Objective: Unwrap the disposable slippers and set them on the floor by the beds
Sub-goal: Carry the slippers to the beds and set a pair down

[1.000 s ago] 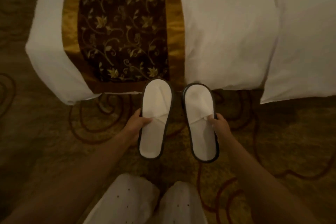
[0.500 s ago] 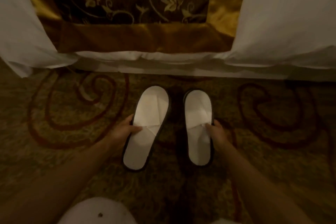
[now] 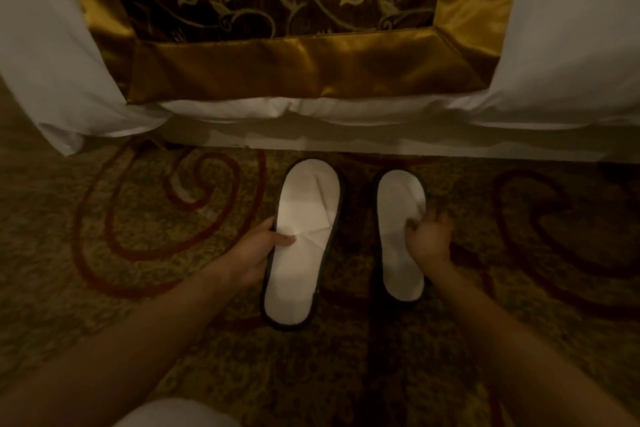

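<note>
Left slipper and right slipper, 2 white pieces, side by side on patterned carpet, toes toward the bed. Left hand grips the left slipper's outer edge, thumb on top. Right hand: fingers curl at the right slipper's outer edge; blurred.

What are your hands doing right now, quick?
Left hand: holding the left slipper by its edge.
Right hand: curled on the right slipper; too blurred to tell if gripping.
</note>
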